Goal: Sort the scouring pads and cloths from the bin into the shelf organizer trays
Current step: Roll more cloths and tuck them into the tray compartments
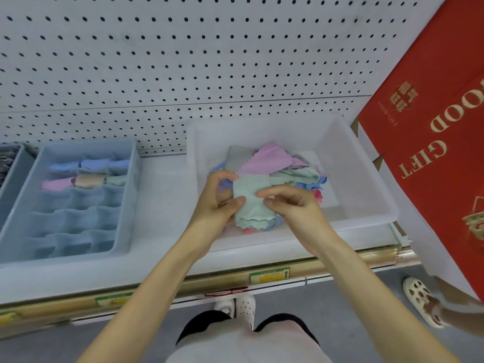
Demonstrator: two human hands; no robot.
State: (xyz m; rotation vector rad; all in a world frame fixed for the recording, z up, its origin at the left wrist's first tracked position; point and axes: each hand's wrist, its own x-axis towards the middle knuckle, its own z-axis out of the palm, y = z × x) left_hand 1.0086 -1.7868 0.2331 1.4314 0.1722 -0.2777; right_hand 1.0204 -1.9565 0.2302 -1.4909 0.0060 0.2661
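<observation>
A pale green cloth with a scalloped edge is held over the clear white bin, folded into a narrow strip. My left hand pinches its left side, and my right hand pinches its right side. Below them the bin holds a loose pile of cloths in pink, grey, green and blue. To the left stands the blue organizer tray with a grid of compartments. Its far rows hold rolled cloths in blue, pink, beige and green; the near compartments are bare.
A white pegboard wall backs the shelf. A red gift box leans at the right, beside the bin. Another tray shows at the far left. The shelf's front edge carries price labels. Another person's foot stands at the right.
</observation>
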